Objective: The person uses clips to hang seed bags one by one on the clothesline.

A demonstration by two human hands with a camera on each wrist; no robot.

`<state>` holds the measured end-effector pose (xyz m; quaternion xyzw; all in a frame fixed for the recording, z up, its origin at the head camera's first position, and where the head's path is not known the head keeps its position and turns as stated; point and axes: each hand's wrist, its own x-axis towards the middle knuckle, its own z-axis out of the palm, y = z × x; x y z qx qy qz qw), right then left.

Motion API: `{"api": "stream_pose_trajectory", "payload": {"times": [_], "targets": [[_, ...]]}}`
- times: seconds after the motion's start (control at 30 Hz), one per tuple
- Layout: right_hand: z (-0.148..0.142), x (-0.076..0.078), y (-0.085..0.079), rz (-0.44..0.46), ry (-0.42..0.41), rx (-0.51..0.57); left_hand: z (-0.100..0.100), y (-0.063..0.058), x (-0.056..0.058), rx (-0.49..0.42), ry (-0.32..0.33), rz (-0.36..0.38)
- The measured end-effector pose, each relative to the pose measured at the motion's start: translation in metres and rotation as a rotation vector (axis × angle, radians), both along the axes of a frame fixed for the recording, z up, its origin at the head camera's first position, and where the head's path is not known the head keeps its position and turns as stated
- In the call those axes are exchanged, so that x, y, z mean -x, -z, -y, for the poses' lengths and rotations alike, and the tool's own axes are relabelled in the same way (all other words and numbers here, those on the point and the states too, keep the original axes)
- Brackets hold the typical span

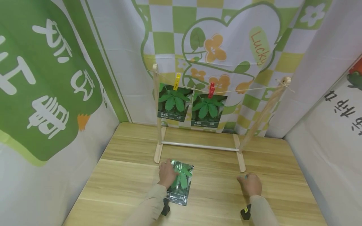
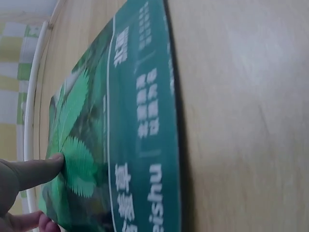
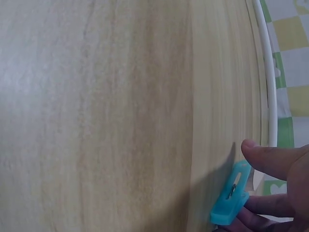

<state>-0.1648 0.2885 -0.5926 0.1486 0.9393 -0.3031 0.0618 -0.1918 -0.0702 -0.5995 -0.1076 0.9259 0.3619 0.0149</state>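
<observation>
My left hand point(image 1: 167, 173) holds a flat, glossy green packet point(image 1: 181, 185) printed with leaves, low over the wooden table. Its thumb point(image 2: 46, 170) lies across the printed face, while the other fingers are at the edge and partly hidden. On the right, my right hand point(image 1: 252, 184) holds a light-blue clothespin point(image 3: 232, 193) between thumb and fingers, just above the tabletop. Two similar leaf-print packets hang side by side from a string point(image 1: 246, 91); a yellow clothespin point(image 1: 177, 82) grips the left one and a red clothespin point(image 1: 211, 90) the right one.
A wooden stand with a left post point(image 1: 157, 106), a right post point(image 1: 263, 116) and a white crossbar point(image 1: 198, 146) carries the string at the table's back. Behind it hangs a green-and-white checked curtain point(image 1: 161, 40). Printed cloths flank the table point(image 1: 113, 175).
</observation>
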Motion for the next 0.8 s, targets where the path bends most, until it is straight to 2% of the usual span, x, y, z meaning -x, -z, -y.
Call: {"api": "stream_pose_trajectory", "payload": {"times": [0.23, 0.4, 0.63, 0.8], "targets": [[0.007, 0.004, 0.004, -0.001, 0.018, -0.015, 0.010, 0.006, 0.002, -0.036, 0.015, -0.047], [0.009, 0.006, 0.009, -0.022, 0.026, -0.059, 0.016, 0.006, 0.003, -0.111, 0.043, -0.051], [0.008, 0.008, 0.008, -0.047, 0.031, -0.127, 0.025, -0.004, 0.003, -0.201, 0.027, 0.054], [0.005, 0.008, 0.003, -0.023, 0.003, -0.010, 0.029, -0.009, 0.004, -0.261, -0.007, 0.125]]}}
